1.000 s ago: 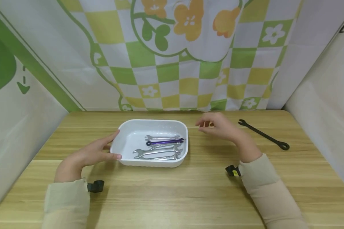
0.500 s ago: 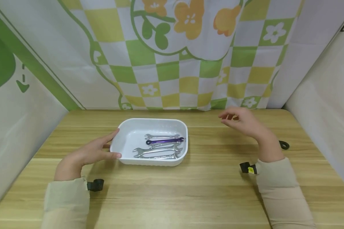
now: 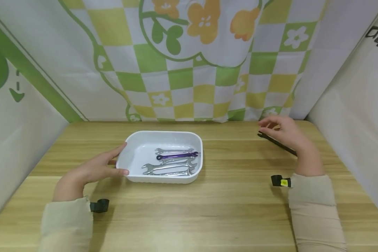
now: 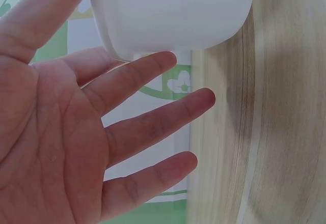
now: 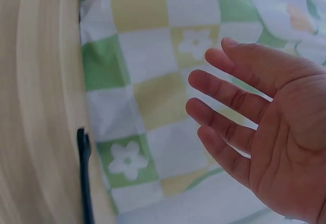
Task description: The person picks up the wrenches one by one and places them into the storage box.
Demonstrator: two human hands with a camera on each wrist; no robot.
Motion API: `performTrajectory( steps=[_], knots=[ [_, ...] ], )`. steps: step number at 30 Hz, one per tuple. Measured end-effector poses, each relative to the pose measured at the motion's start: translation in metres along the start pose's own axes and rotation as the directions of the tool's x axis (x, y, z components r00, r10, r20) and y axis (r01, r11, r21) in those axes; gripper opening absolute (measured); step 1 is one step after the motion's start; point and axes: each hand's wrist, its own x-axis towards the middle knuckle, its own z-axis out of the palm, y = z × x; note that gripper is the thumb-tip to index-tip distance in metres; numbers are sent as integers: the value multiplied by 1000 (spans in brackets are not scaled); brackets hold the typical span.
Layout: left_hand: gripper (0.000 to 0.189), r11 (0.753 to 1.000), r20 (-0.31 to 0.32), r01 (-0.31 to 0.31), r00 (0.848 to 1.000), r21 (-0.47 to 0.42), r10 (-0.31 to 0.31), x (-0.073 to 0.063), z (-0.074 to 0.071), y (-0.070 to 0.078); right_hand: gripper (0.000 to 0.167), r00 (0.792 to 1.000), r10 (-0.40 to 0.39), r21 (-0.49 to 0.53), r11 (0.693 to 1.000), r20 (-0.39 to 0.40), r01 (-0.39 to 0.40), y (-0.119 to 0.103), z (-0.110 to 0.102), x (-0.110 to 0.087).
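Observation:
A white plastic box [image 3: 160, 179] holds several silver wrenches [image 3: 170, 166] and a slim purple wrench [image 3: 177, 156], lying together toward its right side. My left hand [image 3: 96, 170] rests against the box's left end, thumb at the front rim and forefinger at the back corner. In the left wrist view its other fingers [image 4: 160, 127] spread straight beneath the box. At the right, my right hand [image 3: 285, 133] hovers over a black wrench [image 3: 275, 142]. Its fingers are loosely bent with nothing between them, as the right wrist view shows. Hand and wrist hide the wrench's near end.
The wooden table [image 3: 189, 217] ends at a checked green and yellow curtain [image 3: 204, 94] close behind the box and right hand. Pale cloth walls close in both sides. Small black wrist cameras [image 3: 280, 181] stick out inward from the cuffs.
The right hand has moved right, from beside the box to above the black wrench. The left hand and the box have stayed in place; the head view has shifted slightly.

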Motion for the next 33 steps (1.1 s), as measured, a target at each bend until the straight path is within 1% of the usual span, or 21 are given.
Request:
performTrajectory(
  steps=[4,8,14,21,28,33],
  knots=[
    [104,1000,8,-5,1000,-21,5,-1,-1,0,27,999,51,10,999,6,-51,15,-1,-3],
    [104,999,0,-20,1000,-29,20,-1,-1,1,31,996,88,17,996,12,-88,25,-5,-6],
    [105,1000,-3,3,1000,-6,-3,0,-1,2,37,989,137,13,990,59,-138,35,-8,-10],
    [104,1000,0,-10,1000,-20,10,-1,-1,2,39,982,157,7,987,105,-158,48,-5,-12],
    [104,1000,7,1,1000,-16,-1,0,0,1,46,964,196,2,980,178,-200,65,-1,-16],
    [105,1000,9,18,1000,-15,-18,-1,0,1,48,962,178,4,983,208,-183,74,3,-17]
  ],
)
